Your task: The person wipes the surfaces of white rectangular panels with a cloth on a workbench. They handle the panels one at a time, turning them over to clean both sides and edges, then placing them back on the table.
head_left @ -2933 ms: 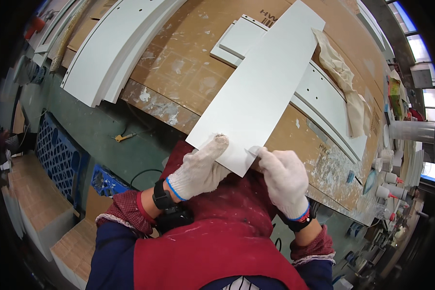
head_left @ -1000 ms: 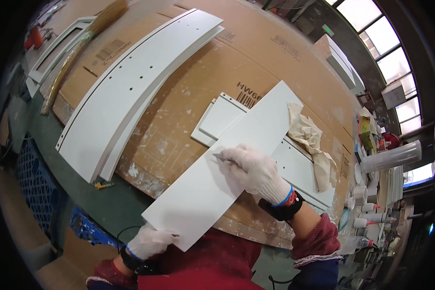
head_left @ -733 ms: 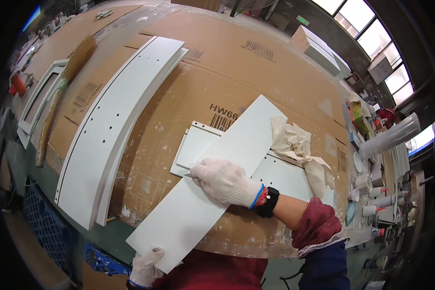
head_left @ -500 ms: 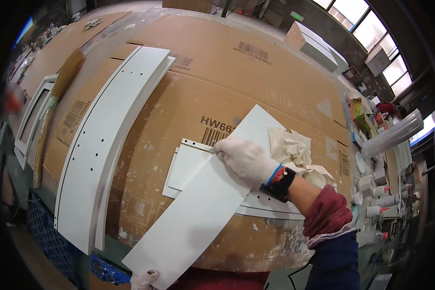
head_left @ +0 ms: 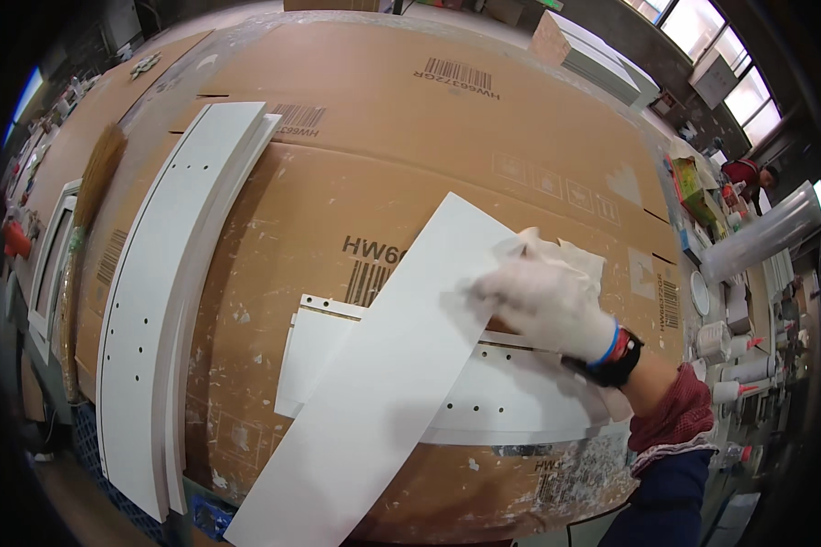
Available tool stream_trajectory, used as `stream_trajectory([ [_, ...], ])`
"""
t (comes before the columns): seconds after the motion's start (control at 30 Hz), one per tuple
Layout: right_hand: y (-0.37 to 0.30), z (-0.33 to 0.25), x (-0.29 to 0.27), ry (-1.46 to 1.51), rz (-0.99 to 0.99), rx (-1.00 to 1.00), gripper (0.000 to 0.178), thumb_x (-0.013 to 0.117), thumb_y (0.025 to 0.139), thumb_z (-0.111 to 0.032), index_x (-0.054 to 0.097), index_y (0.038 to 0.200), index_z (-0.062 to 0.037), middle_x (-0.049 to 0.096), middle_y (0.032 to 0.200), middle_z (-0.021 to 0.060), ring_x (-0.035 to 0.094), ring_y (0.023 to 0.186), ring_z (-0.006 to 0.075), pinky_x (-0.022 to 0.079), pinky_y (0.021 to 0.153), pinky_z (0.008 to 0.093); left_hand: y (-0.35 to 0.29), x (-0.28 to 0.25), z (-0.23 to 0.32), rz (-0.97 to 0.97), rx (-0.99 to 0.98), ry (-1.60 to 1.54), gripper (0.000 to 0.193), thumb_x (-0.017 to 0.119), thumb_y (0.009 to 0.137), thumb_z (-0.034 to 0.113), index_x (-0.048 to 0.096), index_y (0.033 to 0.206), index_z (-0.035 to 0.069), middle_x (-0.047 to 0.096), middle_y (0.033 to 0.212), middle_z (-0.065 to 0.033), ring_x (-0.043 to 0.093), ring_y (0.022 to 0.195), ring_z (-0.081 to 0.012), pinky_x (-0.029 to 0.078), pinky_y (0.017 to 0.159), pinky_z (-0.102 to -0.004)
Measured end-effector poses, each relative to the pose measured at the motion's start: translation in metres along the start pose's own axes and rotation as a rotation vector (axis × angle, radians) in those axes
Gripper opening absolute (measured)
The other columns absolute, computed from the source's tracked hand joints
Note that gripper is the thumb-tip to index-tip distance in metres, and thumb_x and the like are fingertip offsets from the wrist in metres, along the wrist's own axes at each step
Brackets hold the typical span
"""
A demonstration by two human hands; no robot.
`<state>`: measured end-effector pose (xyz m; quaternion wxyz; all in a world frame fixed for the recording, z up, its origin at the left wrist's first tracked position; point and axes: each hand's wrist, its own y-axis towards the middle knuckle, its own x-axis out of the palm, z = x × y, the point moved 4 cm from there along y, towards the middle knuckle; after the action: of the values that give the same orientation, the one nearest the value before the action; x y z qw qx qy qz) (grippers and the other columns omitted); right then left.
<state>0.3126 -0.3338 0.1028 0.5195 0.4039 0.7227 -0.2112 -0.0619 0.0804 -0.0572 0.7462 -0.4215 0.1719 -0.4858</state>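
Observation:
My right hand, in a white glove, is at the right edge of a long plain white board. Its fingers are smeared by motion, so I cannot tell whether they grip anything. Slanting from lower left to upper middle, the board lies across other white panels. A drilled white panel shows beneath my right forearm, and a smaller white panel with holes along its edge sticks out at the left. Just behind the glove is a crumpled cream cloth. My left hand is out of view.
Flattened cardboard covers the table. At the left lie stacked long white boards, a straw brush and a white frame. Bottles and a clear plastic roll line the right side; stacked panels stand far back.
My right hand has moved right across the board, from its left edge to its right edge. The left hand has dropped out of view. The whole view has shifted slightly.

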Motion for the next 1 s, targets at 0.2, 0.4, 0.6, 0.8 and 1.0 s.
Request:
stream_trajectory([
  [0.2,-0.019,-0.013,0.049,0.068,-0.27,0.089,0.021,0.056,0.086,-0.016,0.064,0.104,-0.0103,0.064,0.093,0.0123,0.064,0.086,0.0296,0.052,0.072,0.0394,0.004,0.009,0.011,0.001,-0.054,-0.001,0.05,0.066,0.082,0.013,0.049,0.127,0.002,0.063,0.111,-0.0155,0.066,0.095,-0.03,0.058,0.071,-0.0404],
  [0.4,-0.017,0.114,-0.016,-0.295,0.145,0.451,0.02,0.053,0.091,-0.02,0.064,0.103,-0.0093,0.065,0.091,0.0178,0.063,0.09,0.0337,0.05,0.08,0.0427,0.005,0.01,0.014,0.005,-0.059,-0.023,0.05,0.068,0.081,0.016,0.049,0.126,0.003,0.064,0.111,-0.0152,0.066,0.094,-0.0296,0.058,0.069,-0.04],
  [0.6,-0.054,0.141,-0.025,-0.274,0.236,0.628,0.021,0.056,0.09,-0.018,0.063,0.101,-0.0018,0.065,0.097,0.02,0.062,0.092,0.0365,0.049,0.079,0.0416,0.005,0.003,0.009,0.003,-0.062,-0.049,0.051,0.069,0.081,0.018,0.049,0.126,0.003,0.064,0.111,-0.015,0.067,0.092,-0.0292,0.058,0.068,-0.0396],
  [0.8,-0.05,0.096,-0.024,-0.236,0.188,0.479,0.025,0.06,0.087,-0.015,0.061,0.108,-0.0013,0.064,0.096,0.0188,0.061,0.093,0.0362,0.048,0.081,0.0407,-0.004,0.02,0.018,-0.078,0.013,-0.219,0.06,0.071,0.081,0.03,0.048,0.129,0.003,0.064,0.115,-0.0144,0.067,0.094,-0.0286,0.058,0.073,-0.0379],
  [1.0,-0.052,0.047,-0.022,-0.404,0.153,0.299,0.043,0.062,0.084,-0.015,0.05,0.125,-0.006,0.061,0.108,0.0178,0.058,0.1,0.0353,0.047,0.087,0.0404,-0.019,0.025,0.05,0.032,0.286,-0.49,0.052,0.061,0.089,0.021,0.042,0.133,0.0,0.056,0.126,-0.0186,0.059,0.107,-0.0317,0.054,0.082,-0.0395],
])
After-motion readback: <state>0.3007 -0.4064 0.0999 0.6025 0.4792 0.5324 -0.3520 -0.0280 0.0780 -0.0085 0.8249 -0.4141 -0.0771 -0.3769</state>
